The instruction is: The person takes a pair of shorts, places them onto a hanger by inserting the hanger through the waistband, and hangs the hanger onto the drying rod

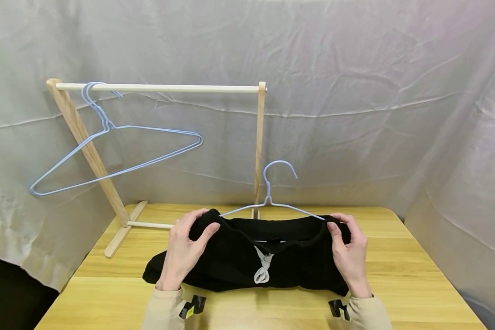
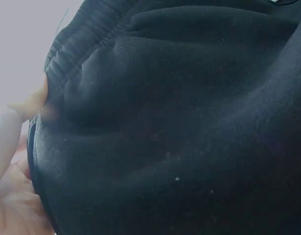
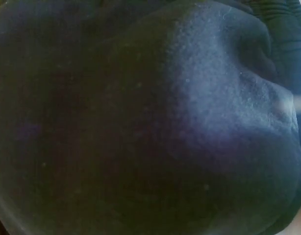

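Note:
Black drawstring pants (image 1: 231, 263) are held waist-up over the table, their leg length hidden by folds. A pale knotted drawstring (image 1: 265, 262) hangs at the front. My left hand (image 1: 185, 245) grips the left end of the elastic waistband, thumb in front. At the opposite end, my right hand (image 1: 352, 252) pinches the waistband the same way. A light blue hanger (image 1: 268, 197) stands inside the waist opening, hook upward, its arm ends covered by cloth. Black fabric (image 2: 165, 122) fills most of the left wrist view; in the right wrist view, dim cloth (image 3: 140, 122) covers nearly everything.
Behind and to the left stands a wooden rack (image 1: 260, 137) with a white top rod (image 1: 181, 88). Light blue hangers (image 1: 148, 161) hang from the rod's left part. The wooden table (image 1: 404, 275) ends before a grey cloth backdrop (image 1: 354, 91).

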A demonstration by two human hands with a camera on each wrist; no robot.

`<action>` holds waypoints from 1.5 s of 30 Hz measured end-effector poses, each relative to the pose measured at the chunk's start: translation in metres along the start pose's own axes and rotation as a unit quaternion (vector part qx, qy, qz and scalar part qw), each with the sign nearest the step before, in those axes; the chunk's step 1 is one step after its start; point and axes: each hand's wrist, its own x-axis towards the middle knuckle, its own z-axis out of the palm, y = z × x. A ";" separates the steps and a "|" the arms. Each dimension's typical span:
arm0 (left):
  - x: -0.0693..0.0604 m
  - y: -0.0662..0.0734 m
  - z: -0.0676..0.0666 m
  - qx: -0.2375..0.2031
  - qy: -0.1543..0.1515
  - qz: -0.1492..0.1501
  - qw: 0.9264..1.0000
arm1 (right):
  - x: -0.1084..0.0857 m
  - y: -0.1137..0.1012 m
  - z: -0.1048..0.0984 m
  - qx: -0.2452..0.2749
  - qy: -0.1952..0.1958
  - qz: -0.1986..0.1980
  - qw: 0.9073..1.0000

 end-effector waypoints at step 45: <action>0.013 0.015 -0.014 0.031 0.174 0.024 0.984 | 0.035 -0.024 0.006 0.062 -0.090 0.045 0.993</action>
